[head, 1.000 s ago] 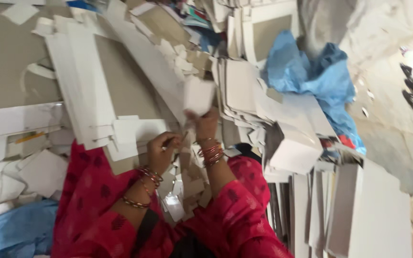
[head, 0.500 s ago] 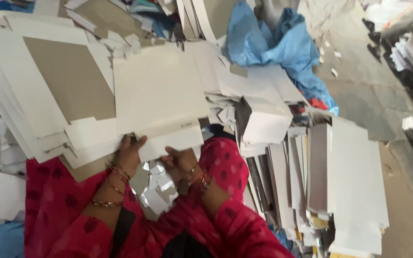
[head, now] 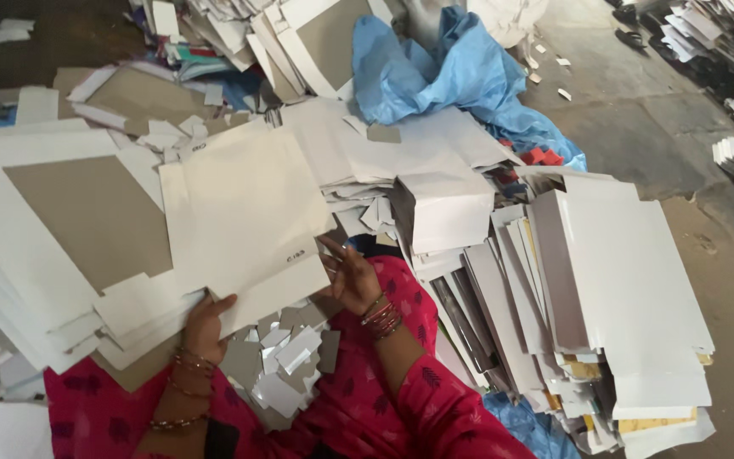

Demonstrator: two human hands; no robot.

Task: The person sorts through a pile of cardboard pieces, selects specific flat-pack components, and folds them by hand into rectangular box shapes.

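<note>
My left hand [head: 207,321] grips the near edge of a large white cardboard sheet [head: 244,217] that lies flat over the pile in front of me. My right hand [head: 352,274], fingers spread, rests against the sheet's near right corner. Both wrists wear bangles and the sleeves are pink-red. Small white and grey offcuts [head: 286,365] lie in my lap below the sheet.
A stack of white and grey boards [head: 61,221] fans out at the left. Stacks of folded white boards [head: 605,289] stand at the right, a white block [head: 448,208] beside them. Blue plastic sheeting [head: 460,81] lies behind. Bare floor [head: 639,119] runs at the far right.
The view has swung right. Earlier my hands worked a small white piece near my lap; now they hold a large white sheet, which has shifted right and lies flatter.
</note>
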